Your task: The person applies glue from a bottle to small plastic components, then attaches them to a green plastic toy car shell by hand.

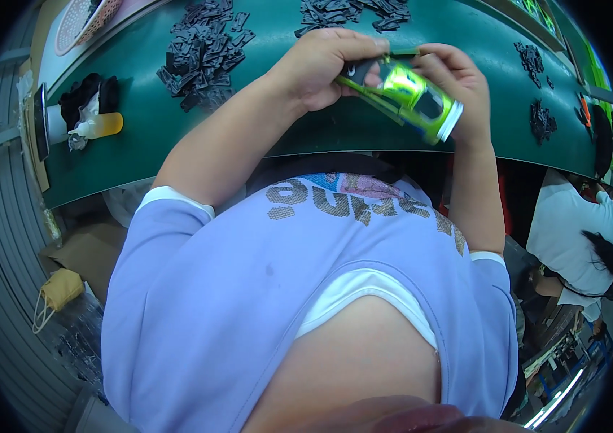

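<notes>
A lime-green and black plastic casing (411, 94) with openings in its side and a pale end is held over the near part of the green table; I cannot make out its exact kind. My left hand (324, 68) is closed on its black left end, thumb along the top. The fingers of my right hand (458, 83) are bent at the casing's upper edge, pinching near a thin dark-green edge (406, 53). Whether that edge belongs to the casing or is a separate piece is unclear. The casing's pale end points down to the right, near my right wrist.
Piles of small black plastic parts (205, 54) lie left of my hands, beyond them (353, 11) and at right (543, 121). A bottle with yellow liquid (101, 125) lies at left. An orange-handled tool (585, 108) is far right. Another person (573, 231) sits at right.
</notes>
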The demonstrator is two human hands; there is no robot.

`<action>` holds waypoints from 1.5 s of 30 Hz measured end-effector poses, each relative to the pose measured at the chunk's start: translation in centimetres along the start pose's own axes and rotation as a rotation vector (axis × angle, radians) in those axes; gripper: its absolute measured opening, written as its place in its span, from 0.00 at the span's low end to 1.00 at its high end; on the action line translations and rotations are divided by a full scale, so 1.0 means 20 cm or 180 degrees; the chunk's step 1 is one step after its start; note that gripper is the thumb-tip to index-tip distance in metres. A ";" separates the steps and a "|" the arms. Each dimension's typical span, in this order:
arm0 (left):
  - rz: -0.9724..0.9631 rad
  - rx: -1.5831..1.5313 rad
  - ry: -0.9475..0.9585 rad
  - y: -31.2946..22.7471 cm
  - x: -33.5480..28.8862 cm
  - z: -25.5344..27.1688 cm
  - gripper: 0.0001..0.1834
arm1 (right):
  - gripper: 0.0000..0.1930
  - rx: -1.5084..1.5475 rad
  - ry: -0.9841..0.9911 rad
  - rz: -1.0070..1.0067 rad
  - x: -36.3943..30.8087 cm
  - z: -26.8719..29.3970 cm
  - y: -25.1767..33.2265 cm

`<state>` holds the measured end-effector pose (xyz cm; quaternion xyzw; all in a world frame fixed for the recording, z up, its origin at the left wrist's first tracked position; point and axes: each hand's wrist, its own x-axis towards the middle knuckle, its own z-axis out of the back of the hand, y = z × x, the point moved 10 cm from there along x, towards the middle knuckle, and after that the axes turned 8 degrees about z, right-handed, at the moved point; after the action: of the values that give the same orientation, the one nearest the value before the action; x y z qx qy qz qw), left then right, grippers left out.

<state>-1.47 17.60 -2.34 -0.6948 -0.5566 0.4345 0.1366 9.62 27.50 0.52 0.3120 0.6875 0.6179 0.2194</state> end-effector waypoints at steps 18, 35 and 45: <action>-0.1534 -0.0266 -0.1180 -0.25 -0.08 0.29 0.12 | 0.11 -0.3097 0.0388 0.2493 -0.27 -0.51 0.34; -0.1341 -0.0868 -0.0685 -0.24 -0.01 0.28 0.09 | 0.10 0.0296 -0.0111 -0.0357 -0.27 -0.33 -0.05; -0.1139 -0.0921 -0.0283 -0.18 -0.02 0.11 0.12 | 0.11 0.2530 0.0336 -0.1796 -0.26 -0.55 -0.18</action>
<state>-5.51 17.74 -0.99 -0.5775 -0.7329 0.3493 0.0858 5.15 15.83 -1.98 0.1413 0.9381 0.2391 0.2069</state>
